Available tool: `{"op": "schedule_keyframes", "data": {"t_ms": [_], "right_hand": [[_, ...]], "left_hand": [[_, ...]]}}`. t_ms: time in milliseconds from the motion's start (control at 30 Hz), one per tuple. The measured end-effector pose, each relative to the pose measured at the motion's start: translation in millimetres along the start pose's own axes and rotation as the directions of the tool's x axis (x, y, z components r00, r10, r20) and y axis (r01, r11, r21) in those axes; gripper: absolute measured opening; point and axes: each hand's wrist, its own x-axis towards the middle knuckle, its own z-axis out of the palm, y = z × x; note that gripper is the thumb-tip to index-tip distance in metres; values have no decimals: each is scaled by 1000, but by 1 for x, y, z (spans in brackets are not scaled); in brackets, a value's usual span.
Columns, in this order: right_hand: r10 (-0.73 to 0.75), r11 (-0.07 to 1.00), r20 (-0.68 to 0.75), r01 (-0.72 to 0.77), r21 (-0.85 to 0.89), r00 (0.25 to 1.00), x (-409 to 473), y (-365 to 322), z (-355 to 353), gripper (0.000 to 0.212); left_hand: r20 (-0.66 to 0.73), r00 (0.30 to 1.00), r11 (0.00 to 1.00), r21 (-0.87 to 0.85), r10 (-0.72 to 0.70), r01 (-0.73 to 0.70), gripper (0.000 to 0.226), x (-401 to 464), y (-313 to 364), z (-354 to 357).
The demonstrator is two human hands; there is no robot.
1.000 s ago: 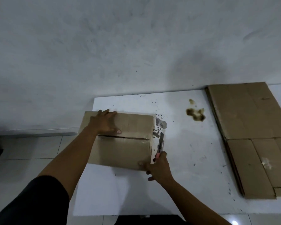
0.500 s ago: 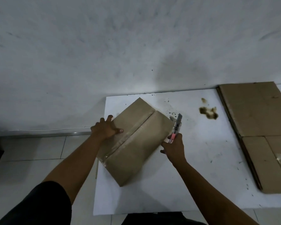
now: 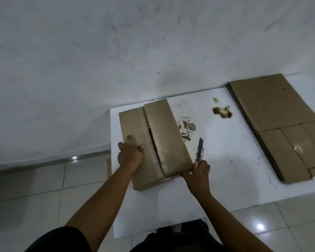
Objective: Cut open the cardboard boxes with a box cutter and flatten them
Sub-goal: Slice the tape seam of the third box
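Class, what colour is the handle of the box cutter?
Pink, on the box cutter gripped by the right hand; the head view shows it.

Cardboard box (image 3: 162, 135) on white table (image 3: 225, 170), taped seam running away from viewer, dark gap partway along it. Left hand (image 3: 130, 155) rests on left flap (fingers blurred). Right hand (image 3: 198, 172) at near right corner, gripping box cutter (image 3: 199, 153), blade up. Flattened cardboard (image 3: 280, 124) lies far right.

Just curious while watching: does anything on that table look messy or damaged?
Yes. A brown stain and dark specks mark the white table beyond the box, and patches beside the box look scraped.
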Motion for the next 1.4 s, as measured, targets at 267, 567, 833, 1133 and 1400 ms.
{"op": "schedule_keyframes", "data": {"t_ms": [267,567,833,1133,1400], "right_hand": [[97,981,-18,-93,168,995,28,7,-7,63],[69,981,41,-75,177,997,60,15,-21,68],[89,976,111,-109,191,990,68,8,-24,54],[-40,999,260,39,12,965,-22,34,-36,45],[-122,943,224,184,-279,967,-30,54,-38,39]], "left_hand": [[123,673,609,333,729,-720,40,-9,19,21],[275,514,417,341,813,-842,84,-3,19,8],[362,706,563,430,608,-706,88,-32,48,17],[447,734,720,243,512,-650,21,-39,75,15],[280,644,578,287,712,-764,26,-48,76,28]]}}
